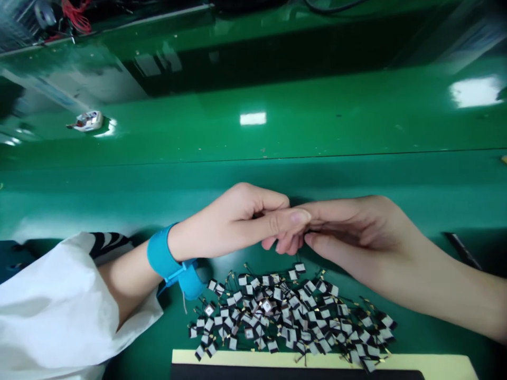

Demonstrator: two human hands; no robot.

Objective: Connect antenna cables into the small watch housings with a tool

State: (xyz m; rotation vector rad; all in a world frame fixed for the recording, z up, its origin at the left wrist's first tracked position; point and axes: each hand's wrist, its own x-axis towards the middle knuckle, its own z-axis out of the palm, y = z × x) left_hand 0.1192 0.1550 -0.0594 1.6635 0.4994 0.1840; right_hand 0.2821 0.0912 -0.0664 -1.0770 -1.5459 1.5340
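My left hand [237, 221] comes in from the left and my right hand [360, 243] from the right, and their fingers meet above the green bench. A thin dark sliver shows between the fingers, but the fingers hide whatever may be held there. Just below both hands lies a loose pile of small black-and-white tabs [277, 311] with thin dark leads and gold-coloured tips. A blue wrist strap [162, 253] circles my left wrist, and a white sleeve [51, 311] covers that forearm.
A cream-coloured board with a black strip [317, 360] lies along the near edge, touching the pile. A thin dark tool [461, 250] lies at the right. Farther off on the glossy green surface [253, 174] sits a small white object [87, 121], with red wires [75, 16] beyond it.
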